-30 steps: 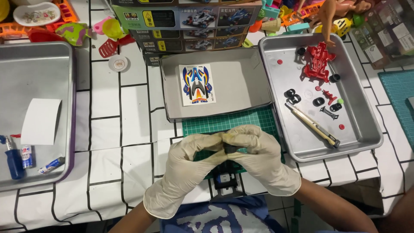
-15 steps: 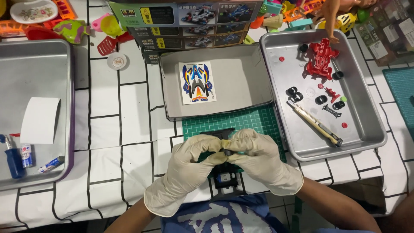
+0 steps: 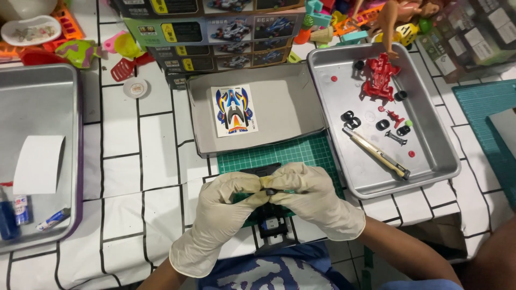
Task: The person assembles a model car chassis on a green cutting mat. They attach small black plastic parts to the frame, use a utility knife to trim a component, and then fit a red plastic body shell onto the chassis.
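Fingertips [image 3: 262,189] of both our gloved hands met over the green cutting mat [image 3: 301,156], pinching a small black part [image 3: 270,191] between them. Our left hand [image 3: 223,215] curled in from the left, thumb and forefinger pressed on the part, and our right hand [image 3: 317,198] closed on it from the other side. We could not tell what kind of part it was, since the gloves hid most of it. Just below our hands a black toy car chassis [image 3: 273,228] lay on the mat's near edge, close to our body.

Beyond the mat sat a shallow grey tray [image 3: 290,102] with a blue and orange sticker sheet [image 3: 234,110] lying flat in it. To its right a metal tray [image 3: 430,161] held a red car body [image 3: 380,79], several small black wheels [image 3: 349,117], tiny red pieces and a long pen-shaped tool [image 3: 376,153] lying at a slant. At the far left another metal tray [image 3: 37,91] held a white slip of paper [image 3: 38,164] and small bottles [image 3: 13,215]. Stacked model-kit boxes [image 3: 215,37] and bright plastic toys [image 3: 91,51] crowded the back of the white tiled table [image 3: 134,177].
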